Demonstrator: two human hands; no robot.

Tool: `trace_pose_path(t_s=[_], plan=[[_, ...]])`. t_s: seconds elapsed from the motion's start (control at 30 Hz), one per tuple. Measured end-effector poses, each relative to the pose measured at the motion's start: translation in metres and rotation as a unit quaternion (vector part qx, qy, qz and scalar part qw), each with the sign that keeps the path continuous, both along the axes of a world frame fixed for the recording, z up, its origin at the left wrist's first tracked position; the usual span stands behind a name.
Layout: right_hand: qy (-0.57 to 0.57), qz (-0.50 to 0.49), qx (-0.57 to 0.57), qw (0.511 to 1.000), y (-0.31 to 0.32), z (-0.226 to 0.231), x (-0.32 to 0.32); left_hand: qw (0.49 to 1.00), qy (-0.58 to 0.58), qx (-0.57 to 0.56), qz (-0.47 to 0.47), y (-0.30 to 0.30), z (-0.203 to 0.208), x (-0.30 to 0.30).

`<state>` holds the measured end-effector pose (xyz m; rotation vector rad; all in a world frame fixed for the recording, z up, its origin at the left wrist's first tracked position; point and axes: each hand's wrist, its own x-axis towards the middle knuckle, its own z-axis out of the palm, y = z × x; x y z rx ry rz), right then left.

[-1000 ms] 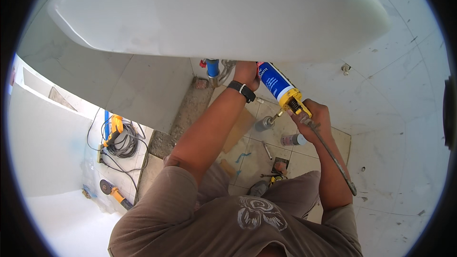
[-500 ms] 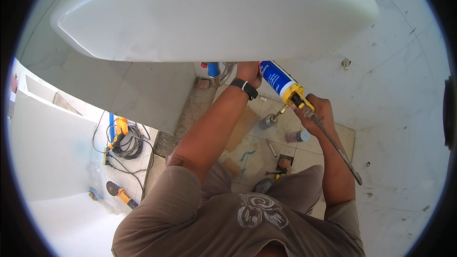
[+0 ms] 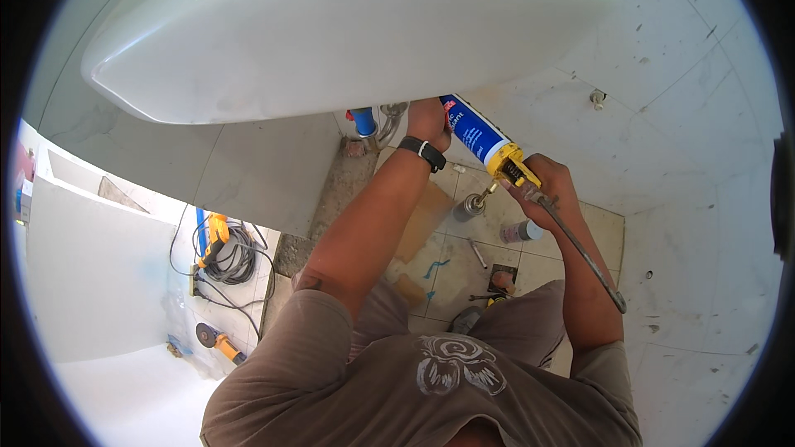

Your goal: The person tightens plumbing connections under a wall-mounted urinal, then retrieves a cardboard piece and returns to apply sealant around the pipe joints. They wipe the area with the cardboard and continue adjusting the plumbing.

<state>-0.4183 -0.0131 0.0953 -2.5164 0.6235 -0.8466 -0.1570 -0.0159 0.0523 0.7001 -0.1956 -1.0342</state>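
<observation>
A yellow caulking gun [image 3: 505, 164] carries a blue and white sealant cartridge [image 3: 474, 131], its front end passing under the rim of a white washbasin [image 3: 356, 41]. My right hand [image 3: 544, 186] is closed round the gun's handle end, and the bent metal plunger rod [image 3: 584, 255] sticks out behind, over my right forearm. My left hand [image 3: 429, 122] is closed at the cartridge's front end, just below the basin. Its fingertips are partly hidden, and the nozzle is out of sight.
Left of my left hand stand a blue pipe fitting [image 3: 363, 121] and a grey hose [image 3: 391, 122]. On the tiled floor are a metal canister [image 3: 469, 208], a spray can [image 3: 522, 232] and a drain hole [image 3: 502, 278]. An angle grinder [image 3: 219, 343] and coiled cable [image 3: 232, 255] lie at left.
The view has shifted slightly, so the basin sits a little further left and tilted. Both hands keep their hold on the caulking gun, and slightly more of the cartridge's front shows.
</observation>
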Motion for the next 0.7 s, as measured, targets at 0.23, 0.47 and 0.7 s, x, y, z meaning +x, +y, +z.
trace_pose_path(t_s=[0.23,0.47,0.7], plan=[[0.034,-0.042,-0.013,0.998,-0.001,-0.003,-0.005,1.0,0.018,-0.013,0.001,-0.002,-0.004,-0.003],[0.03,-0.043,-0.012,0.999,-0.005,-0.004,-0.007,0.96,-0.266,-0.061,0.057,-0.025,-0.045,0.015],[0.033,-0.04,-0.019,0.998,-0.008,-0.005,-0.011,1.0,0.017,0.016,0.001,-0.003,-0.001,-0.009]])
